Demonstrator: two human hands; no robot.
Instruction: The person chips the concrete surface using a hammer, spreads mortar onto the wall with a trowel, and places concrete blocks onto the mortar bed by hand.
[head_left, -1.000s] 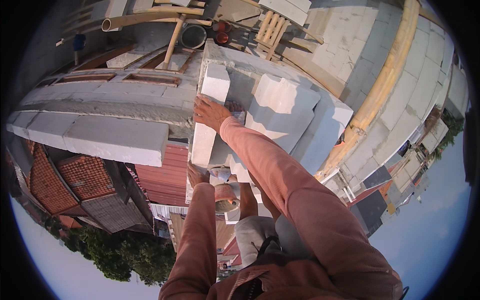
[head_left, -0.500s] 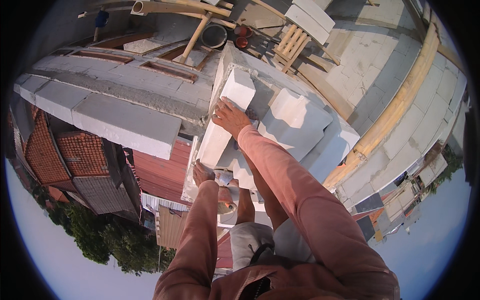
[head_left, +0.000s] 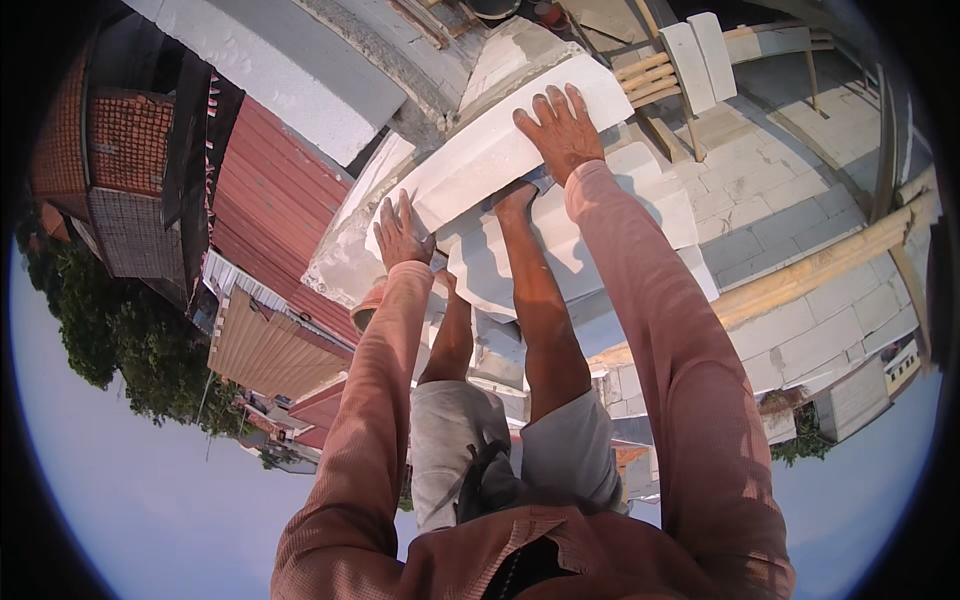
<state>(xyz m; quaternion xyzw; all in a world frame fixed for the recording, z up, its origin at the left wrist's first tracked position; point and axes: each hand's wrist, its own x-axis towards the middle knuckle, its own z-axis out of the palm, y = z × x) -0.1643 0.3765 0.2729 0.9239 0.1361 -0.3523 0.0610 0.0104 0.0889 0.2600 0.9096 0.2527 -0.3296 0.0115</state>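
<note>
A long white lightweight concrete block (head_left: pixel 470 160) lies slantwise on top of the wall, from lower left to upper right. My left hand (head_left: pixel 402 234) rests on its near left end, fingers spread over the top and thumb toward the side facing me. Toward the far right end, my right hand (head_left: pixel 566 132) presses on the block with fingers stretched apart. Neither hand is closed. Grey mortar edges the wall top (head_left: pixel 335 262) beside the block. More white blocks (head_left: pixel 640 195) lie just right of it, around my bare legs; my feet are partly hidden.
At the upper left another row of blocks (head_left: pixel 290 75) meets this wall at a corner. Red metal roofing (head_left: pixel 270 190) lies far below on the left. An orange bucket (head_left: pixel 368 303) is partly behind my left sleeve. Bamboo poles (head_left: pixel 800 275) run along the right.
The view has turned and come closer to the block. My hands are farther apart, the right nearer the far end. My left fingers have spread out.
</note>
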